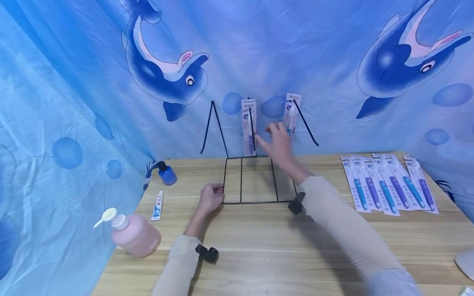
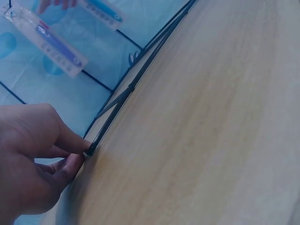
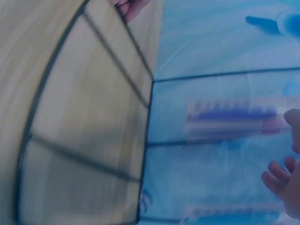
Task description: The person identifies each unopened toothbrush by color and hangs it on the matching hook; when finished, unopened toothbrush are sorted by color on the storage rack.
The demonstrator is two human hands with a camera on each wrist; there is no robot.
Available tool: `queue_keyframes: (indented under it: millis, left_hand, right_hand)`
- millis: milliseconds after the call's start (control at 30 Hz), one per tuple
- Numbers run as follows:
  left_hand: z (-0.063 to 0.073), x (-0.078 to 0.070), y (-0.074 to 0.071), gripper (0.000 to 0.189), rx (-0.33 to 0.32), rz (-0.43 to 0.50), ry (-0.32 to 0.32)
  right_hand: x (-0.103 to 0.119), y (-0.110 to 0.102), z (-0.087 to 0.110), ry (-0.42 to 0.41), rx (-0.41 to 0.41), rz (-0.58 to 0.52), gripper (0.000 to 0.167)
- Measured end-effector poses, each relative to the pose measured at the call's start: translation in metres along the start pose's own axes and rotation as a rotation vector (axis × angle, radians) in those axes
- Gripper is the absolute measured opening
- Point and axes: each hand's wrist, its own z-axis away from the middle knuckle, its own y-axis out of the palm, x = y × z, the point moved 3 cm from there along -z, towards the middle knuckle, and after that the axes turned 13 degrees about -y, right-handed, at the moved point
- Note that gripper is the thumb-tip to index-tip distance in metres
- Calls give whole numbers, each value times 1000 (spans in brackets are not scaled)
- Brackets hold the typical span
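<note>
A black wire rack (image 1: 259,202) stands on the table with three prongs at its back. My left hand (image 1: 211,198) pinches the front left corner of its base, thumb and fingers meeting at the wire (image 2: 108,125) in the left wrist view. A packaged purple toothbrush (image 1: 246,133) hangs on the middle prong; a packaged blue toothbrush (image 1: 292,105) hangs on the right one. The left prong (image 1: 208,127) is bare. My right hand (image 1: 280,144) is raised between the two hung packs, fingers loosely bent and apart, with nothing in them.
Several packaged toothbrushes (image 1: 386,185) lie fanned out at the right. On the left are a pink pump bottle (image 1: 137,236), a toothpaste tube (image 1: 157,205) and a small blue bottle (image 1: 168,175). A blue dolphin curtain (image 1: 318,61) hangs behind the table (image 1: 266,255).
</note>
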Motion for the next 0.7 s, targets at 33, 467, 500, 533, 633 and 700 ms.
queue_keyframes:
  millis: [33, 467, 500, 533, 633, 700]
  left_hand:
    - [0, -1, 1, 37, 3, 3, 6]
    - [-1, -4, 2, 37, -10, 10, 10]
    - [-1, -3, 2, 37, -9, 8, 9]
    - [-1, -2, 2, 37, -9, 5, 10]
    - [0, -1, 1, 36, -7, 9, 5]
    - [1, -2, 1, 36, -10, 9, 7]
  right_hand:
    - [-6, -5, 6, 1, 6, -4, 35]
    - [-114, -98, 90, 75, 72, 269, 30]
    - [-123, -105, 95, 102, 78, 299, 32]
    - [-133, -111, 101, 137, 94, 319, 33]
    - [-157, -127, 114, 244, 139, 362, 37]
    - [-171, -134, 122, 317, 181, 377, 40]
